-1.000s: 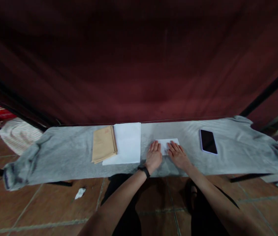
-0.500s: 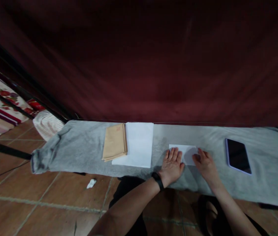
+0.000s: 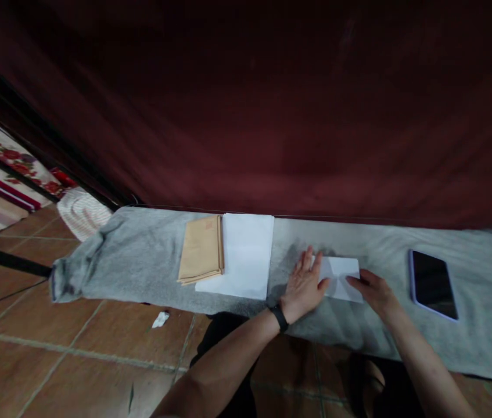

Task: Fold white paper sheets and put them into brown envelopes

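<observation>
A small white sheet of paper point(image 3: 340, 273), folded by its look, lies on the grey cloth in front of me. My left hand point(image 3: 304, 285), with a dark band at the wrist, rests at the paper's left end, palm down and fingers stretched out. At the other end, my right hand point(image 3: 374, 291) has thumb and forefinger on the paper's right edge in a pinch. To the left lie larger blank white sheets point(image 3: 249, 252), partly covered by a stack of brown envelopes point(image 3: 201, 247).
A phone point(image 3: 434, 284) lies right of my right hand. The grey cloth point(image 3: 141, 255) covers a long narrow surface, backed by a dark red curtain point(image 3: 272, 133). Crumpled white tissue point(image 3: 160, 319) is on the tiled floor point(image 3: 84, 371). Dark bars stand at the left.
The small paper has shifted slightly right. My left hand has slid off its middle to the left end, and my right hand has moved to the right edge.
</observation>
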{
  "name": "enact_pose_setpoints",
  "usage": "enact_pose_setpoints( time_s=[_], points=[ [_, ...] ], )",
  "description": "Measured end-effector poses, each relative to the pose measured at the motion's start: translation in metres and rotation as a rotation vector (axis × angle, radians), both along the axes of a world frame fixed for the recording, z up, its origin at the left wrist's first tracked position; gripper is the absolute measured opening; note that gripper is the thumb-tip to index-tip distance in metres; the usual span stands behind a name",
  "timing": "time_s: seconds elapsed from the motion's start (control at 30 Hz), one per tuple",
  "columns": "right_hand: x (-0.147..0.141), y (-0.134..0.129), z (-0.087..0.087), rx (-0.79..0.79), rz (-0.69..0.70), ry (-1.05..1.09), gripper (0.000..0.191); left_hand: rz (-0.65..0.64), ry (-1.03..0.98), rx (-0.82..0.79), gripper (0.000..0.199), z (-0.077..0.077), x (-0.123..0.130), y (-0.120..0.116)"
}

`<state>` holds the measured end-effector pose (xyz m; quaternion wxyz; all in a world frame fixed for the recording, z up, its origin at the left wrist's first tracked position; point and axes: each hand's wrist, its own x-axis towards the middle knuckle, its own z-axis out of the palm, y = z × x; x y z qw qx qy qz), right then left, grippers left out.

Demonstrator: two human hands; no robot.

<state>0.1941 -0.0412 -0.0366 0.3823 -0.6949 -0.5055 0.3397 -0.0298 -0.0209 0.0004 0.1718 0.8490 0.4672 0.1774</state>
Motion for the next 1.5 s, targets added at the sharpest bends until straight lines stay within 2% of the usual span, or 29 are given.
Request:
enact_pose_setpoints(
  time_s=[0.1,0.17,0.27,0.37,0.53,0.63,0.73,0.8,0.93,0.97,1.03,1.1,1.17,1.23,1.3,1.4,1.5],
  points=[
    [-0.007,-0.002,0.018,0.158,0.01,0.291,0.031,0.16,-0.207,0.006,0.073,0.009,-0.005,0.021],
    [-0.011,-0.003,0.027,0.262,0.012,0.323,0.025,0.218,-0.318,-0.013,0.069,0.017,-0.01,0.033],
    [-0.013,-0.004,0.034,0.377,0.039,0.284,0.011,0.06,-0.305,0.051,0.044,0.027,-0.021,0.04],
    [-0.007,-0.006,0.03,0.419,0.118,0.111,0.006,-0.082,-0.124,0.181,0.029,0.033,-0.028,0.034],
    [0.01,-0.016,0.014,0.415,0.253,-0.432,0.026,-0.295,0.169,0.262,0.023,0.026,-0.022,0.008],
    [0.008,-0.021,0.011,0.368,0.234,-0.536,0.037,-0.335,0.234,0.213,0.026,0.016,-0.012,-0.008],
    [0.001,-0.025,0.019,0.333,0.194,-0.44,0.041,-0.325,0.268,0.157,0.03,0.007,-0.006,-0.017],
    [0.0,-0.027,0.026,0.321,0.173,-0.407,0.042,-0.313,0.271,0.142,0.036,0.003,-0.006,-0.019],
    [0.004,-0.033,0.038,0.351,0.057,-0.549,0.035,-0.329,0.217,0.135,0.053,0.001,-0.01,-0.014],
    [0.002,-0.035,0.039,0.348,0.079,-0.558,0.034,-0.338,0.198,0.13,0.054,0.002,-0.011,-0.012],
    [-0.004,-0.039,0.042,0.321,0.222,-0.514,0.036,-0.341,0.148,0.102,0.047,0.005,-0.012,-0.008],
    [-0.013,-0.043,0.046,0.309,0.399,-0.468,0.042,-0.296,0.065,0.071,0.036,0.01,-0.013,-0.002],
    [-0.017,-0.045,0.05,0.335,0.446,-0.441,0.048,-0.195,-0.061,0.052,0.025,0.017,-0.015,0.004],
    [-0.014,-0.044,0.053,0.362,0.327,-0.381,0.042,-0.069,-0.225,0.013,0.016,0.023,-0.018,0.01],
    [-0.008,-0.041,0.055,0.366,0.161,-0.257,0.032,0.05,-0.406,-0.101,0.013,0.026,-0.022,0.017],
    [-0.005,-0.034,0.052,0.336,0.05,-0.013,0.029,0.182,-0.674,-0.328,0.021,0.023,-0.023,0.025],
    [-0.014,-0.027,0.043,0.291,-0.018,0.172,0.031,0.267,-0.811,-0.394,0.036,0.014,-0.018,0.031]
  ],
)
